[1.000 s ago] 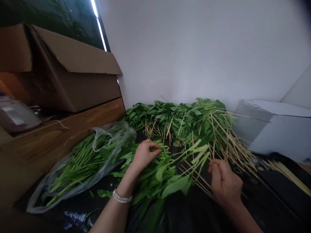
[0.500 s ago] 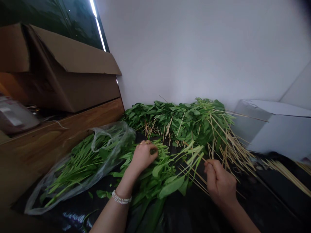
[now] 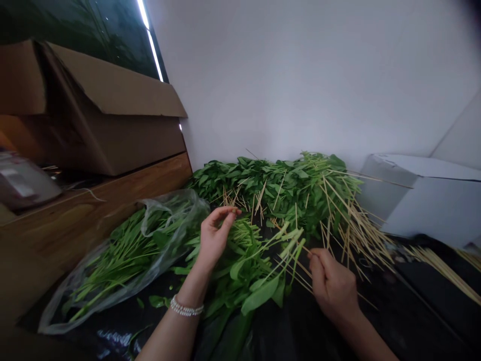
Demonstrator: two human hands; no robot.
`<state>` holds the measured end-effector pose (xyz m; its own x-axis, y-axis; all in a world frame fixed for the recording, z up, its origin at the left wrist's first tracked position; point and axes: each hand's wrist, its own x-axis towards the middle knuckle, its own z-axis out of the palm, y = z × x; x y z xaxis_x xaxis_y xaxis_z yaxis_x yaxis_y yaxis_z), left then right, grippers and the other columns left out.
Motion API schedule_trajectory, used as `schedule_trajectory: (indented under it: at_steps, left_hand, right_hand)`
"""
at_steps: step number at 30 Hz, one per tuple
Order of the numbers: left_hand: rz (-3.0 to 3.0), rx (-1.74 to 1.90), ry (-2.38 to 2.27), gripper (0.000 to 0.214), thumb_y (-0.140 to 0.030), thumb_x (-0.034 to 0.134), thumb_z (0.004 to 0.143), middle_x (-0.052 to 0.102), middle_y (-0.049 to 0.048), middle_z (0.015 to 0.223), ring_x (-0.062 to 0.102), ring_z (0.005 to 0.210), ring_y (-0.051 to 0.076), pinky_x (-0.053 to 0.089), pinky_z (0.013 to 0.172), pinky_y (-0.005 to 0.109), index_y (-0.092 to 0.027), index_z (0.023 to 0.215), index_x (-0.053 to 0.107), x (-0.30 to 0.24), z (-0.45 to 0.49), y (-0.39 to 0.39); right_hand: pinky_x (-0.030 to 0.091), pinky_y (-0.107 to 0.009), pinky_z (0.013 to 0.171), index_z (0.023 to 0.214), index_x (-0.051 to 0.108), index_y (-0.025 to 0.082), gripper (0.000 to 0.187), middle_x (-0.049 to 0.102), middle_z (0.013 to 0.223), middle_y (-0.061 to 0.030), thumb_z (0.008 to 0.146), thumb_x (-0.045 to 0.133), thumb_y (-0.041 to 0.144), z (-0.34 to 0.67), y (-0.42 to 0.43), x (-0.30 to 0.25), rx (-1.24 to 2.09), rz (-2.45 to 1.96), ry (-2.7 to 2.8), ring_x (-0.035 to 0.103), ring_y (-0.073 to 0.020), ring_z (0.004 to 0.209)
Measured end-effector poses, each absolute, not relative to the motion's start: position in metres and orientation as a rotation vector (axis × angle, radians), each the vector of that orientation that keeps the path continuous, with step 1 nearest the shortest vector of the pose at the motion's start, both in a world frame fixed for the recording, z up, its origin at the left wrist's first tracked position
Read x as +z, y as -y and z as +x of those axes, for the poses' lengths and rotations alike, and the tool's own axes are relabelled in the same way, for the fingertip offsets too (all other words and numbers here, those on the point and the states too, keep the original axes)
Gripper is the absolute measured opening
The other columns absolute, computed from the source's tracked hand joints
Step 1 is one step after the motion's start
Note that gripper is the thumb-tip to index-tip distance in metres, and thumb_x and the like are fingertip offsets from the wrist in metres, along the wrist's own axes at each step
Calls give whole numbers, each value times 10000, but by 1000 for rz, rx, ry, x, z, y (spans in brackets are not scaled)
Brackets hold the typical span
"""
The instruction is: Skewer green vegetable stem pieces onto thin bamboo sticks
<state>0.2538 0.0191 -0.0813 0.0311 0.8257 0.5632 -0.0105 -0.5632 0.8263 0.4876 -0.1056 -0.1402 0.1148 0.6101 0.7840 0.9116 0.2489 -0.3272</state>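
My right hand [image 3: 332,281] is closed round the end of a bamboo skewer [image 3: 303,248]. Several leafy green stems [image 3: 287,250] hang on that skewer, their pale cut ends up and their leaves drooping towards me. My left hand [image 3: 217,233], with a beaded bracelet at its wrist, is raised over the loose greens [image 3: 244,233] with thumb and fingertips pinched together. A tiny yellow-green bit shows at those fingertips, too small to name. Below and between both hands the loose greens lie in a heap on black plastic [image 3: 176,333].
At left lies a clear plastic bag [image 3: 48,321] with more greens, beside a wooden ledge [image 3: 124,198] bearing a cardboard box [image 3: 139,135]. Skewered greens [image 3: 270,185] line the white wall. Bamboo skewers [image 3: 363,240] jut out at right, near a white box [image 3: 439,205].
My left hand has lifted from the heap of greens, its fingertips turning up and away. My right hand has shifted slightly left with the skewer and the stems on it.
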Motion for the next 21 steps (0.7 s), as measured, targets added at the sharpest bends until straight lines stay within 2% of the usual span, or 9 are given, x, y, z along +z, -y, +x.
schedule_trajectory:
  at_steps: [6,13,18,21]
  left_hand:
    - [1433,1421,-814,333,-424,682,783,724,35,756,606,654,130,474,680,249,-162,987,697,-83,257,-22]
    - [1322,1063,-731,395,-354,736,756,749,84,918,671,844,157,492,804,254,-153,1092,678,-90,259,-22]
    - [1294,1078,-736,433,-328,770,723,756,108,927,689,845,175,501,812,274,-136,1099,671,-90,261,-20]
    - [1298,1100,-751,404,-323,784,704,762,101,905,692,858,182,501,817,276,-135,1049,692,-89,263,-18]
  right_hand:
    - [412,-241,598,899,563,196,203,655,719,-1,959,380,260,487,104,-143,-411,-1473,1617,601,-124,571]
    - [404,-234,597,914,567,191,192,658,736,3,961,387,239,484,102,-145,-436,-1472,1673,606,-116,587]
    - [411,-228,609,948,572,177,170,629,707,16,952,402,192,477,99,-146,-459,-1375,1763,602,-105,576]
    - [428,-223,626,997,573,162,173,656,779,-5,947,407,164,475,98,-148,-456,-1307,1823,624,-107,618]
